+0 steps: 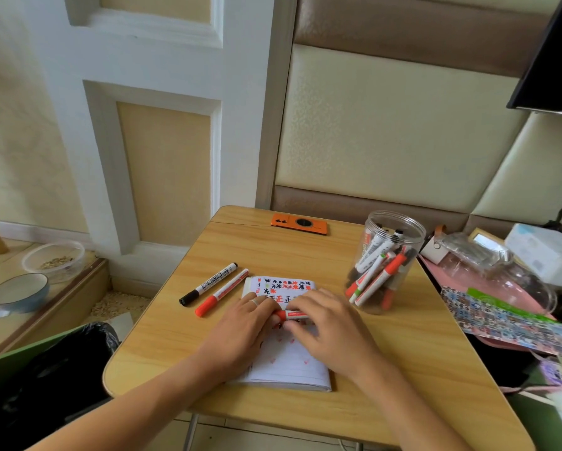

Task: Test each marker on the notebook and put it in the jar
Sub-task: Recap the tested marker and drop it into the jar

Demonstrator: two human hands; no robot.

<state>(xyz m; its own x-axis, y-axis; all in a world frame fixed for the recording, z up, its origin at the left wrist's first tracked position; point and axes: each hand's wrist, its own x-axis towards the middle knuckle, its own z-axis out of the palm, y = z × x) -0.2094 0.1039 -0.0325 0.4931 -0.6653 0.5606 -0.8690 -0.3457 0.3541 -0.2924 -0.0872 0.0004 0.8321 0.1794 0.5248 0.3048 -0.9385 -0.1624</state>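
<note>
Both hands' grip (291, 315) on a red marker (292, 315) (over the notebook (286, 359))

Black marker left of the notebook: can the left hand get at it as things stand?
Probably yes, once freed. The black marker lies bare on the table, only a red marker beside it. But the left hand is holding another marker with the right hand.

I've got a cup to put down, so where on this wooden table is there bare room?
Bare wood lies between the orange phone and the open notebook, and along the near edge of the wooden table right of the notebook. It is crowded left of the notebook, where the black marker and red marker lie, and by the clear plastic jar.
</note>
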